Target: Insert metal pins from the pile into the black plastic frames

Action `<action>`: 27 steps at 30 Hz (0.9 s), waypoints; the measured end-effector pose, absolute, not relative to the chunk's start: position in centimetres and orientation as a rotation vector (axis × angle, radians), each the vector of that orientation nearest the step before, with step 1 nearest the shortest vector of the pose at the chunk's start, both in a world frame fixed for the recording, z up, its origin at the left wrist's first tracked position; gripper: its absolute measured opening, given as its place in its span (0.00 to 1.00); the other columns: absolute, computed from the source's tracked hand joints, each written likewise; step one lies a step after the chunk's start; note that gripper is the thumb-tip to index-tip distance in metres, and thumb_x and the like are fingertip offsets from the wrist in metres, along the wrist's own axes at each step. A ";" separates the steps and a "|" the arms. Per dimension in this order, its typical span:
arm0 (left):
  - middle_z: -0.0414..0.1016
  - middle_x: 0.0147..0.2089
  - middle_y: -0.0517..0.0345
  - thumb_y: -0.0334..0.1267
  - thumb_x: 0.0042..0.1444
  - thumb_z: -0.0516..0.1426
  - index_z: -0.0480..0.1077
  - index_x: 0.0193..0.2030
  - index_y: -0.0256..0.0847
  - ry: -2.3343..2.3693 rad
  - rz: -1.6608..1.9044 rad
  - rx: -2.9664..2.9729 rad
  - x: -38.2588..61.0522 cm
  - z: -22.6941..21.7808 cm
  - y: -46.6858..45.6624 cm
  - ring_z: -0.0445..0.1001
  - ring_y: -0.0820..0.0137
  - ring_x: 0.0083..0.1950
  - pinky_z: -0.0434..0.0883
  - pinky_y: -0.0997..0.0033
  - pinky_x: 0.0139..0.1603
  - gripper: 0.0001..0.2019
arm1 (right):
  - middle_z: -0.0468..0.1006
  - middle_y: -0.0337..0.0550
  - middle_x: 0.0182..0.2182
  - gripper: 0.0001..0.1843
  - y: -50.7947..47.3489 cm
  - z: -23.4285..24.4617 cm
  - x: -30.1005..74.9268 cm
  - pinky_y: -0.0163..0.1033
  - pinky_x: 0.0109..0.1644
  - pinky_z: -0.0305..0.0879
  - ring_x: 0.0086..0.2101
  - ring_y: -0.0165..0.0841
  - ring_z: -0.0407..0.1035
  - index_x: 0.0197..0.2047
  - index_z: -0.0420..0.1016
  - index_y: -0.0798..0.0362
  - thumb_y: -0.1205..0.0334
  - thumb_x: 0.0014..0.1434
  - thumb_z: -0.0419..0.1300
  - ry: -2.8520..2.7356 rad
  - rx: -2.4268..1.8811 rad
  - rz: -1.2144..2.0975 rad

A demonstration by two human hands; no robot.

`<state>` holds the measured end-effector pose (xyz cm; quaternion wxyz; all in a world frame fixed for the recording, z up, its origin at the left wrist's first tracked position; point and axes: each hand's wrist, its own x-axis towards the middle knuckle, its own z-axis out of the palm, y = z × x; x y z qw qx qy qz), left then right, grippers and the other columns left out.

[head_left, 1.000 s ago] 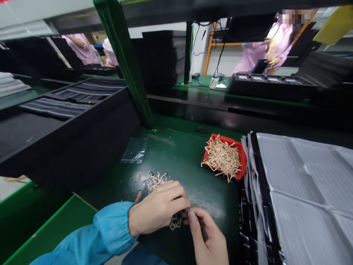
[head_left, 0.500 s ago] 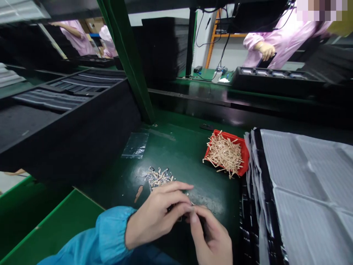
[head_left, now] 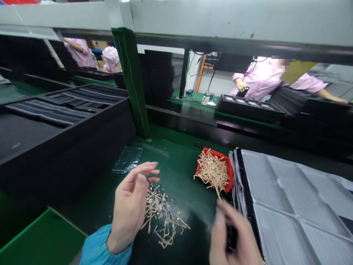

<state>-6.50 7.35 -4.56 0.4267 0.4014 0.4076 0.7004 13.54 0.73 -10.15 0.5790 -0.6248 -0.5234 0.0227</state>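
My left hand (head_left: pixel 131 206) hovers over the near pile's left side, thumb and fingers closed around a small dark strip (head_left: pixel 149 183). Most of that strip is hidden. The loose pile (head_left: pixel 158 206) on the green bench mixes thin tan strips with shiny dark bits, and several more strips lie in front of it. To the right, my right hand (head_left: pixel 234 232), smeared by motion, pinches a thin tan strip (head_left: pixel 217 191) at the front edge of a red bin (head_left: pixel 229 163). Tan strips (head_left: pixel 212 171) heap above the bin's rim. A dark shape inside my right hand is unclear.
Stacked grey-white trays (head_left: pixel 275 184) stand at the right, a large black box (head_left: pixel 66 154) at the left. A clear zip bag (head_left: pixel 128 159) lies behind my left hand. A green post (head_left: pixel 131 81) rises behind the bench. People in pink (head_left: pixel 259 79) work beyond.
My hands, together before, have moved apart: the left to the left, the right toward the red bin with a tan strip. More strips show in front of the pile. The view has tilted up.
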 end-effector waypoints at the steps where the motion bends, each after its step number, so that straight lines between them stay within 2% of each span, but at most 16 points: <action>1: 0.80 0.58 0.54 0.53 0.68 0.62 0.83 0.51 0.51 1.003 1.751 1.040 -6.3 -4.6 7.4 0.79 0.64 0.55 0.80 0.70 0.52 0.14 | 0.84 0.55 0.52 0.28 1.4 -10.3 13.5 0.47 0.44 0.76 0.42 0.44 0.80 0.62 0.78 0.51 0.46 0.64 0.67 -1.139 -1.579 0.138; 2: 0.78 0.63 0.53 0.56 0.67 0.61 0.81 0.57 0.52 0.986 1.740 1.091 -6.0 -4.7 7.3 0.78 0.61 0.59 0.79 0.67 0.57 0.19 | 0.84 0.58 0.53 0.35 1.8 -10.5 13.3 0.48 0.43 0.77 0.42 0.45 0.80 0.65 0.76 0.54 0.41 0.62 0.66 -1.102 -1.619 0.286; 3: 0.75 0.67 0.52 0.59 0.66 0.61 0.78 0.63 0.52 0.968 1.720 1.150 -5.7 -4.9 7.1 0.76 0.58 0.63 0.78 0.65 0.61 0.24 | 0.85 0.58 0.51 0.38 2.0 -10.8 12.7 0.46 0.42 0.77 0.41 0.43 0.81 0.65 0.76 0.55 0.38 0.60 0.67 -1.065 -1.607 0.507; 4: 0.72 0.71 0.52 0.62 0.63 0.62 0.75 0.67 0.53 0.945 1.697 1.210 -5.4 -5.2 6.9 0.73 0.55 0.67 0.76 0.63 0.65 0.29 | 0.85 0.57 0.51 0.38 1.8 -10.9 12.0 0.43 0.41 0.77 0.41 0.41 0.81 0.64 0.77 0.55 0.36 0.60 0.68 -0.980 -1.549 0.723; 6: 0.67 0.75 0.51 0.66 0.58 0.63 0.70 0.71 0.53 0.883 1.666 1.307 -4.8 -5.8 6.5 0.69 0.51 0.72 0.72 0.61 0.69 0.37 | 0.87 0.54 0.44 0.34 1.0 -11.0 10.4 0.37 0.37 0.75 0.35 0.35 0.81 0.54 0.83 0.53 0.33 0.57 0.70 -0.816 -1.326 1.171; 8: 0.64 0.77 0.51 0.67 0.56 0.63 0.67 0.73 0.54 0.825 1.634 1.387 -4.4 -6.3 6.1 0.65 0.49 0.75 0.70 0.60 0.72 0.41 | 0.87 0.52 0.35 0.34 -0.1 -10.6 9.1 0.34 0.32 0.72 0.27 0.30 0.78 0.46 0.86 0.55 0.30 0.53 0.71 -0.658 -1.019 1.602; 11: 0.61 0.78 0.50 0.66 0.57 0.63 0.64 0.75 0.53 0.763 1.573 1.504 -4.5 -6.8 5.9 0.62 0.48 0.77 0.67 0.57 0.74 0.43 | 0.84 0.49 0.27 0.36 -0.6 -10.2 8.2 0.30 0.25 0.66 0.20 0.26 0.73 0.37 0.85 0.57 0.26 0.53 0.69 -0.476 -0.731 1.957; 16: 0.61 0.78 0.46 0.66 0.57 0.62 0.65 0.76 0.50 0.721 1.438 1.671 -5.5 -7.6 5.9 0.61 0.45 0.77 0.67 0.52 0.74 0.43 | 0.78 0.40 0.19 0.28 0.0 -11.2 7.8 0.25 0.18 0.57 0.13 0.20 0.63 0.31 0.80 0.56 0.36 0.57 0.72 -0.306 -0.526 2.083; 19: 0.65 0.76 0.44 0.66 0.55 0.63 0.66 0.75 0.50 0.728 1.335 1.761 -6.0 -8.0 6.1 0.65 0.46 0.75 0.68 0.51 0.74 0.44 | 0.77 0.38 0.18 0.26 0.2 -11.3 7.9 0.25 0.19 0.59 0.14 0.20 0.64 0.31 0.79 0.56 0.39 0.55 0.75 -0.288 -0.581 2.072; 23: 0.72 0.72 0.46 0.63 0.52 0.68 0.69 0.73 0.55 0.770 1.184 1.865 -6.6 -7.8 5.7 0.70 0.48 0.72 0.67 0.53 0.74 0.42 | 0.77 0.38 0.18 0.25 0.4 -10.2 8.2 0.25 0.21 0.60 0.16 0.21 0.67 0.31 0.80 0.58 0.43 0.53 0.78 -0.281 -0.587 2.079; 25: 0.75 0.70 0.44 0.66 0.50 0.67 0.72 0.70 0.53 0.795 1.108 1.847 -7.1 -7.3 5.4 0.73 0.46 0.70 0.68 0.51 0.74 0.42 | 0.77 0.38 0.18 0.24 0.3 -9.8 8.3 0.25 0.21 0.59 0.16 0.20 0.66 0.29 0.79 0.58 0.46 0.51 0.79 -0.261 -0.595 2.036; 27: 0.77 0.68 0.41 0.70 0.52 0.64 0.77 0.67 0.49 0.817 1.075 1.746 -7.8 -6.0 5.6 0.75 0.43 0.68 0.71 0.50 0.71 0.41 | 0.78 0.38 0.19 0.25 0.3 -9.9 8.3 0.25 0.21 0.57 0.16 0.19 0.65 0.27 0.78 0.58 0.46 0.50 0.80 -0.220 -0.609 1.930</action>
